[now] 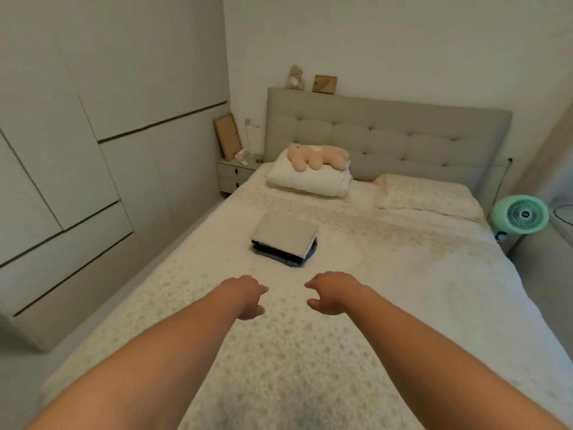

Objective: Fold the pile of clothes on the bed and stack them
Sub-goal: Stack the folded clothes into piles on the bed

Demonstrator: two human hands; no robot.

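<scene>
Two bare arms reach out over a bed (403,274) toward a neat stack of folded clothes (283,240).

From the left: pale wardrobe doors (93,150) line the wall, and a small bedside drawer unit (235,175) stands in the far corner with a brown board (228,136) leaning on it. The left hand (245,296) hovers above the flowered bedspread, fingers loosely curled and holding nothing. The stack sits just beyond both hands at the middle of the bed, a light grey garment on top of darker blue ones. The right hand (331,294) hovers beside the left (a small gap between them), fingers also loosely bent and holding nothing. Farther back, a peach plush toy (316,156) lies on a folded white quilt (307,180) against the padded headboard (403,141), a pillow (424,197) lies to its right, and a mint-green fan (521,215) stands beside the bed at the far right.
</scene>
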